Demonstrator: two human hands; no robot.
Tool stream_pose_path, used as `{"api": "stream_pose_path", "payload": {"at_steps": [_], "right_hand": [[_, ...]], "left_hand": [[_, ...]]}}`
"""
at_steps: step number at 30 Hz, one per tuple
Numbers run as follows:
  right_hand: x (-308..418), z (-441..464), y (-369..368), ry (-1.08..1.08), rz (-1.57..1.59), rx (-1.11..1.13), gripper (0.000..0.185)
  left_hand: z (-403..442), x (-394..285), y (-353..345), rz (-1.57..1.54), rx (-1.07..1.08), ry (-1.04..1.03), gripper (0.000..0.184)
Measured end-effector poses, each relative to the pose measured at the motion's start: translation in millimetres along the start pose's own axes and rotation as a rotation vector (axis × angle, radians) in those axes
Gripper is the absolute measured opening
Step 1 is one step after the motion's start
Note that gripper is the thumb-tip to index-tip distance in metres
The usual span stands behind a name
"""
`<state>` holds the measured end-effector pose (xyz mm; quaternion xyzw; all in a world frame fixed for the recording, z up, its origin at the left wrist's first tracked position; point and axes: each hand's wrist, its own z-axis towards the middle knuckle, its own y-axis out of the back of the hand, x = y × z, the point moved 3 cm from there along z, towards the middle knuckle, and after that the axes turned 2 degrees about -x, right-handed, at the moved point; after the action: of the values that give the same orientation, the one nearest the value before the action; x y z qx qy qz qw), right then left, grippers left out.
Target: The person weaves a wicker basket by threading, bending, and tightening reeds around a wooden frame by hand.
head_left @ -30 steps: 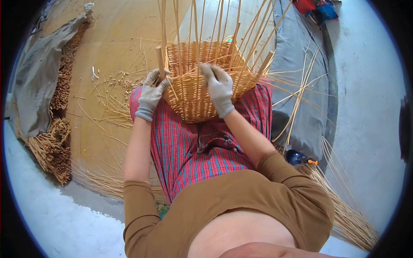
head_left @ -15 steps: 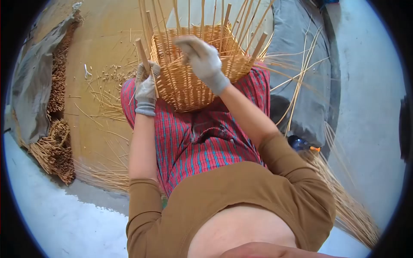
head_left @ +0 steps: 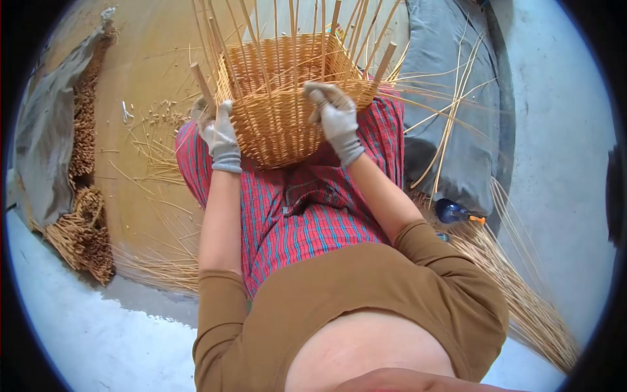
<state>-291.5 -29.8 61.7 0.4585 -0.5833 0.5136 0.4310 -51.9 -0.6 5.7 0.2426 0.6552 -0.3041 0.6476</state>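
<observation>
A woven wicker basket (head_left: 277, 134) rests on my lap over a red plaid cloth (head_left: 313, 228), with long thin stakes rising from its walls and thick pegs at its corners. My left hand (head_left: 219, 130), in a pale glove, is wrapped round the basket's left corner by a thick wooden peg (head_left: 203, 88). At the front rim, right of the middle, my gloved right hand (head_left: 333, 116) has its fingers bent together against the weave; what they pinch is too small to make out.
Bundled brown sticks (head_left: 85, 228) lie under a grey cloth (head_left: 46, 144) at the left. Loose strands (head_left: 454, 117) cross another grey cloth on the right. A dark blue object with an orange tip (head_left: 450, 211) stands beside a long bundle of canes (head_left: 516, 294). Scraps litter the floor board.
The basket appears lower in the view than half a second ago has shifted slightly left and up. My right hand has moved from above the rim down to its right front part, fingers now bent.
</observation>
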Motion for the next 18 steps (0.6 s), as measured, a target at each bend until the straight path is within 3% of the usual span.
{"api": "stream_pose_path", "payload": {"at_steps": [2,4,6,8,9,10,12,14,16,18], "right_hand": [[-13,18,17,-0.040,-0.062,-0.119,0.009],[-18,23,26,-0.023,-0.025,-0.095,0.009],[-19,22,29,-0.111,0.031,-0.156,0.011],[-12,34,12,-0.080,0.004,-0.164,0.018],[4,45,-7,0.296,-0.154,-0.094,0.022],[20,51,-26,0.672,-0.301,-0.029,0.027],[43,77,-57,0.733,-0.408,0.038,0.032],[51,73,-59,0.781,-0.519,0.093,0.036],[61,50,-22,0.634,-0.390,0.113,0.044],[-4,33,58,0.482,-0.294,0.191,0.044]], "left_hand": [[-1,-15,4,0.103,-0.074,-0.218,0.028],[-34,0,13,0.282,-0.140,-0.177,0.031],[-48,-58,-15,0.699,0.345,-0.742,0.047],[-56,-67,-49,0.886,0.412,-0.736,0.068],[-60,-56,-55,0.894,0.523,-0.490,0.075],[-61,-56,-61,0.895,0.513,-0.500,0.075],[-62,-49,-67,1.076,0.543,-0.348,0.077],[-63,-48,-63,1.098,0.539,-0.403,0.074],[-59,-46,-66,1.100,0.517,-0.505,0.072],[-56,-48,-69,1.119,0.488,-0.552,0.074]]}}
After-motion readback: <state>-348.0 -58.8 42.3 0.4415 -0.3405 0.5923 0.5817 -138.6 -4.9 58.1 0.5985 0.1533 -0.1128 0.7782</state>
